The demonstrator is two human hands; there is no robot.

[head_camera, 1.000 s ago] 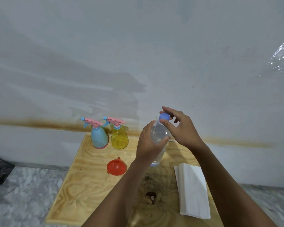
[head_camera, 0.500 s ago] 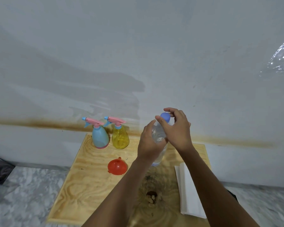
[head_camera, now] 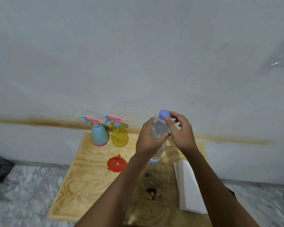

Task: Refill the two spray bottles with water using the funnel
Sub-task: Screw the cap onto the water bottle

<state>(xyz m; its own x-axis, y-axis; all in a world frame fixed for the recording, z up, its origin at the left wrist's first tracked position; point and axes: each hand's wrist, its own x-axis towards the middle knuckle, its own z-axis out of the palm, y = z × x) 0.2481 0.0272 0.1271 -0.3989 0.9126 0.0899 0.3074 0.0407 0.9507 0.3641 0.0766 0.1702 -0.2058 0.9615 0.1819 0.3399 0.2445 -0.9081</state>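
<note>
The clear plastic water bottle (head_camera: 158,141) stands on the pale plywood board (head_camera: 88,177). The left hand (head_camera: 148,139) grips its body to steady it, while the right hand (head_camera: 180,130) pinches the blue screw cap (head_camera: 164,114), probably to open it. The blue spray bottle (head_camera: 99,134), the yellow spray bottle (head_camera: 119,134) and the orange plastic funnel (head_camera: 116,163) wait nearby.

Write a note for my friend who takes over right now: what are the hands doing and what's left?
Left hand grips the water bottle, standing on the wooden board. Right hand pinches its blue cap, which sits on the neck.
Blue spray bottle and yellow spray bottle stand at the back, tops on. Red funnel lies in front of them.
Done: nothing poured.
Left: uncap, remove both tops, fill each through the funnel.
</note>
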